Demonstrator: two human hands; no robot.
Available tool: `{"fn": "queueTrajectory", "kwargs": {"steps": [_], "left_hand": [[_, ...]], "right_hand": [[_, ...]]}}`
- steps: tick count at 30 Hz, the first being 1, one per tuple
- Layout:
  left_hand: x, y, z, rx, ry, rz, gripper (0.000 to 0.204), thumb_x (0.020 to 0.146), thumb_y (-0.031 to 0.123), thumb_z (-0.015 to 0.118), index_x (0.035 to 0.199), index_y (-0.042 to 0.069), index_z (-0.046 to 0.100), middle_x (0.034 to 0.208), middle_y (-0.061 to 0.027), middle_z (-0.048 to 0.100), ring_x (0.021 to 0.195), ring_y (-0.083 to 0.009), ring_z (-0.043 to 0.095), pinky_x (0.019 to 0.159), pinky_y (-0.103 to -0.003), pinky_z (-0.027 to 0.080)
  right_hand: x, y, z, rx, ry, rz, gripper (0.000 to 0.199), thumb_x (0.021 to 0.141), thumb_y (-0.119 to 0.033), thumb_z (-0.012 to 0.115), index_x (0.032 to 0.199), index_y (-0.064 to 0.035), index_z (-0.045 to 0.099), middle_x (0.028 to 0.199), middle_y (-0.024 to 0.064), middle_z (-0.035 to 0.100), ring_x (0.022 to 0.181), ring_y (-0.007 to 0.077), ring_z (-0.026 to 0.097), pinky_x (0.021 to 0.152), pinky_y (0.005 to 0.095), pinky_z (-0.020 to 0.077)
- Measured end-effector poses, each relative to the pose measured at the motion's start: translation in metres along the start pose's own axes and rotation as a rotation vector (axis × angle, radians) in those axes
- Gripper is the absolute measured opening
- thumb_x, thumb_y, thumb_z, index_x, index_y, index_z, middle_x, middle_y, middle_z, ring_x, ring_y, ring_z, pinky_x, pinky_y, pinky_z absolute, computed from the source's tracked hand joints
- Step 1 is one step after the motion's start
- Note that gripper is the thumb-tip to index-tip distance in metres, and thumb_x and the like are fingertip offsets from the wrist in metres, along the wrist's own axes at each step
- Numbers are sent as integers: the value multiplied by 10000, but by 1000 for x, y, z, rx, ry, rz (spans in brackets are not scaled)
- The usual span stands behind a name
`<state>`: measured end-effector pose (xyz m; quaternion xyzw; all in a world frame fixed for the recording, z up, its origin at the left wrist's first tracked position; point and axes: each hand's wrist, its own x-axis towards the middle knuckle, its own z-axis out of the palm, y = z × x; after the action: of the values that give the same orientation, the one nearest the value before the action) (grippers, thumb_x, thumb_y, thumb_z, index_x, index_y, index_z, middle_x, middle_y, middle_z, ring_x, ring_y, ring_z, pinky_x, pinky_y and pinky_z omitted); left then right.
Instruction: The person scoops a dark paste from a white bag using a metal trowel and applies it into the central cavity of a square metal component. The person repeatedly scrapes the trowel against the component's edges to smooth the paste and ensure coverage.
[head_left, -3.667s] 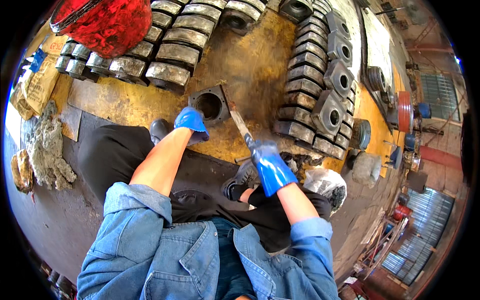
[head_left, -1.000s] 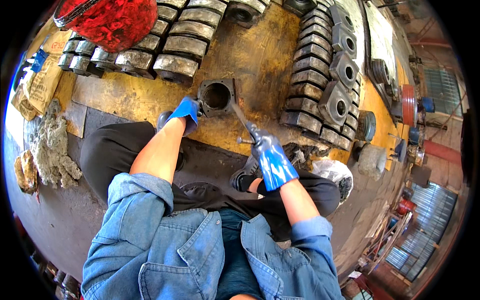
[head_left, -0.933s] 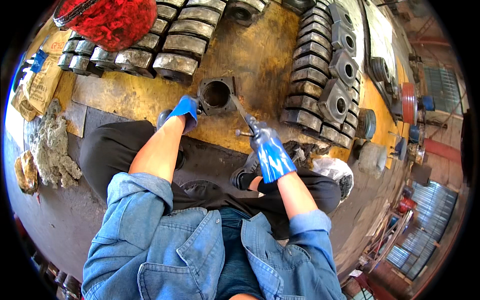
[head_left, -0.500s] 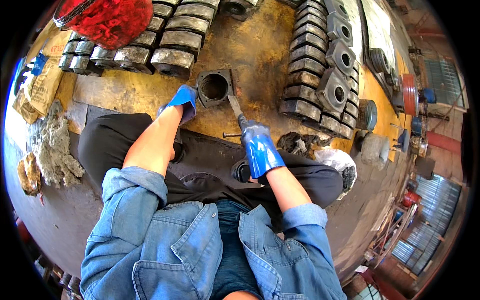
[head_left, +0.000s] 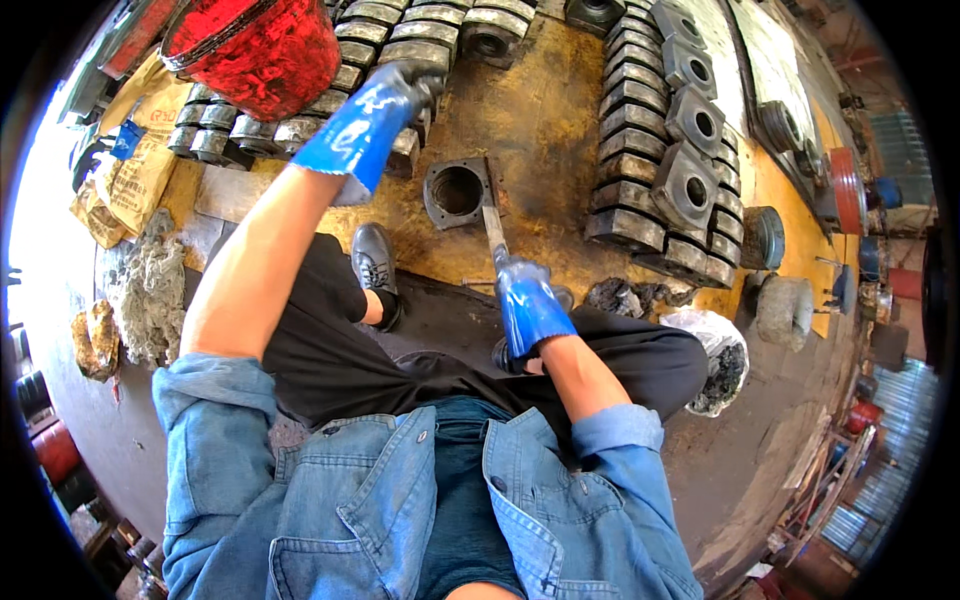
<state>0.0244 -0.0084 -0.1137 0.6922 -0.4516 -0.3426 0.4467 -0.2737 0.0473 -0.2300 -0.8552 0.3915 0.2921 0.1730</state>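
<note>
A square grey metal housing (head_left: 457, 192) with a round bore lies flat on the yellow-stained floor in front of me. My right hand (head_left: 527, 302), in a blue glove, is shut on a flat metal scraper (head_left: 494, 229) whose tip rests at the housing's right edge. My left hand (head_left: 368, 115), also blue-gloved, reaches up and left to a row of grey metal blocks (head_left: 330, 95) and touches one near the row's right end. Whether it grips that block is hidden by the glove.
A red bucket (head_left: 255, 52) stands behind the left block row. More stacked housings (head_left: 668, 150) run along the right. A plastic bag of dark waste (head_left: 716, 360) sits by my right knee, rags (head_left: 148, 295) at left, my black shoe (head_left: 375, 265) near the housing.
My left hand left the housing's side and rose up-left to the block row. My right hand kept the scraper and stayed at the housing's right edge.
</note>
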Motion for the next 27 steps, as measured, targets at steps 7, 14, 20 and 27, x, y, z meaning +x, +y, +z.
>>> {"fn": "queueTrajectory", "kwargs": {"steps": [7, 14, 20, 27], "left_hand": [[-41, 54, -37, -111, -64, 255, 244, 883, 60, 601, 1123, 82, 640, 1049, -71, 663, 944, -145, 628, 806, -268, 524], [-53, 54, -40, -130, -10, 253, 246, 884, 61, 600, 1127, 79, 637, 1052, -71, 662, 947, -142, 626, 811, -268, 523], [-40, 32, -46, -99, 47, 255, 248, 885, 62, 599, 1131, 77, 634, 1055, -71, 661, 949, -139, 625, 814, -267, 523], [-25, 29, -45, -85, 68, 274, 251, 887, 64, 598, 1135, 74, 630, 1058, -71, 660, 952, -136, 623, 818, -266, 522]], "right_hand": [[5, 3, 2, -20, 73, 8, 396, 956, -204, 352, 1316, -67, 445, 1109, 158, 627, 1022, 316, 620, 775, 442, 512], [19, 4, -10, -39, 127, 52, 378, 936, -161, 374, 1304, -100, 435, 1042, 188, 637, 942, 345, 632, 727, 436, 521], [-16, -7, -17, -252, 46, -196, 480, 868, -94, 448, 1345, -106, 388, 1036, 161, 630, 944, 313, 631, 736, 429, 513], [-10, -37, -14, -283, 60, -328, 440, 882, -99, 417, 1322, -107, 415, 1009, 154, 630, 911, 311, 624, 730, 420, 498]]}}
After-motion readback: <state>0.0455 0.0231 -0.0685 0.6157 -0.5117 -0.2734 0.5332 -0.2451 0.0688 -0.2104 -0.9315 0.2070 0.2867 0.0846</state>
